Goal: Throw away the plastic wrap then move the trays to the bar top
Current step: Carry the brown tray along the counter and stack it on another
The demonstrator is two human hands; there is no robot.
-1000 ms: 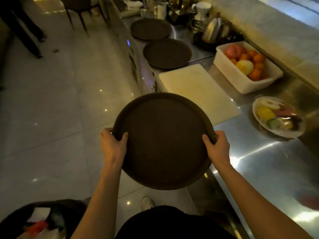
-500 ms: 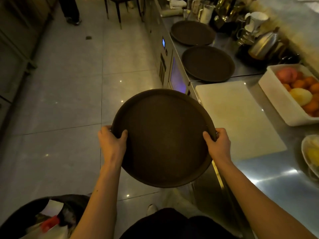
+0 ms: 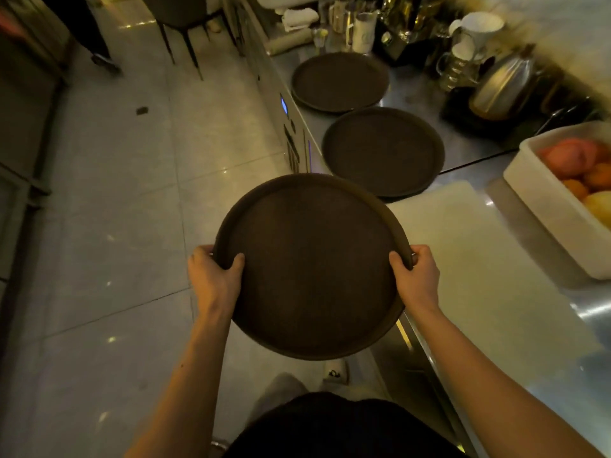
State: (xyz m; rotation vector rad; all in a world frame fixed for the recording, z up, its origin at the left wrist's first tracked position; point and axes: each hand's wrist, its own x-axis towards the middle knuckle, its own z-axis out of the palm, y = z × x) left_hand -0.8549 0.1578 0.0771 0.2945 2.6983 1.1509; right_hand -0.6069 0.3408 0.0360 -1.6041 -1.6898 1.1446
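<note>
Dim room with a pale tiled floor [image 3: 115, 200]. A steel worktop [image 3: 545, 342] runs along the right side. On it lie a white board [image 3: 479, 259], a white tub [image 3: 542, 196] of fruit toward its back edge, and two round dark trays: near tray [image 3: 383, 150] and far tray [image 3: 340, 81], flat, beside the front edge. A third tray [image 3: 310, 262], round with no long axis, is held face up over the floor, just off the worktop's front edge. Left hand [image 3: 211, 279] and right hand [image 3: 416, 279] each clasp its rim, thumbs on top.
</note>
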